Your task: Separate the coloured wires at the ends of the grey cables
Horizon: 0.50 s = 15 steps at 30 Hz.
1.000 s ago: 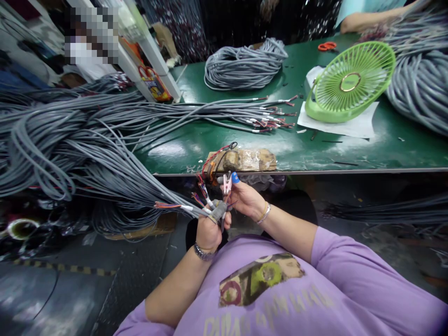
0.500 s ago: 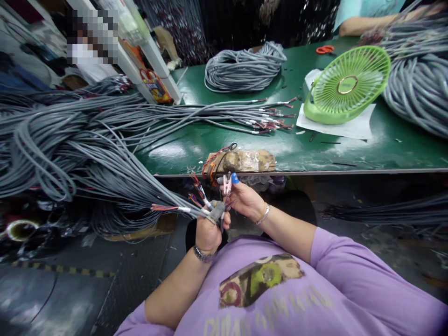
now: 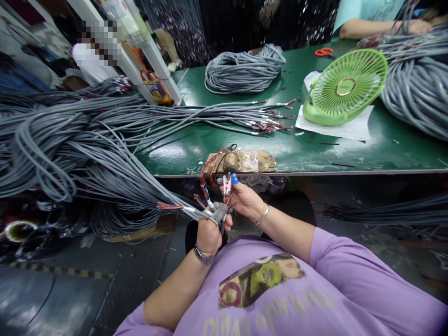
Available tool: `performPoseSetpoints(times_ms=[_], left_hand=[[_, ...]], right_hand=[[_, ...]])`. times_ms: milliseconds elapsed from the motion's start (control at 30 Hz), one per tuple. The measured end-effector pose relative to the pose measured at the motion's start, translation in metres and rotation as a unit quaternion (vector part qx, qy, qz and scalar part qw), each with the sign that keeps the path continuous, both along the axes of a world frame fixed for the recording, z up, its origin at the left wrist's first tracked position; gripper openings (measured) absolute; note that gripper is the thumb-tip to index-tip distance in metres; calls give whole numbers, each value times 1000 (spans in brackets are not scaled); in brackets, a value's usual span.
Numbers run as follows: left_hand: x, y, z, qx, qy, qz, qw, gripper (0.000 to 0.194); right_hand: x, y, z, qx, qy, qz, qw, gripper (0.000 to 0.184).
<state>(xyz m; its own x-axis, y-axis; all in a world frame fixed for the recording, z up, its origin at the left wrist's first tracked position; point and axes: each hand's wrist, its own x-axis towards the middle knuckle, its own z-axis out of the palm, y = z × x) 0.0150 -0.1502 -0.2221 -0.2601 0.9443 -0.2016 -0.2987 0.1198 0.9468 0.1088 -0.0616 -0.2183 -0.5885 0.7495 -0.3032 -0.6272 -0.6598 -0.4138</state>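
Left hand (image 3: 209, 235) clenched round grey cable ends (image 3: 196, 212); right hand (image 3: 245, 199) pinching pink clip (image 3: 227, 183). Best kept steady, one stripped wire isolated before clipping.

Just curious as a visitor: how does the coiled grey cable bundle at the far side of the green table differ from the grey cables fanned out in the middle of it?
The coiled grey cable bundle is wound into a compact loop, ends hidden. The fanned-out grey cables lie straight, showing stripped coloured wire ends. Both are grey and rest on the green table.
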Motion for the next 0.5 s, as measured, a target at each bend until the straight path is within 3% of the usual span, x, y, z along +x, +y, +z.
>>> performPoseSetpoints(times_ms=[500], left_hand=[[5, 5, 6, 8, 6, 24, 1000, 32]], right_hand=[[-1, 1, -5, 22, -9, -6, 1000, 39]])
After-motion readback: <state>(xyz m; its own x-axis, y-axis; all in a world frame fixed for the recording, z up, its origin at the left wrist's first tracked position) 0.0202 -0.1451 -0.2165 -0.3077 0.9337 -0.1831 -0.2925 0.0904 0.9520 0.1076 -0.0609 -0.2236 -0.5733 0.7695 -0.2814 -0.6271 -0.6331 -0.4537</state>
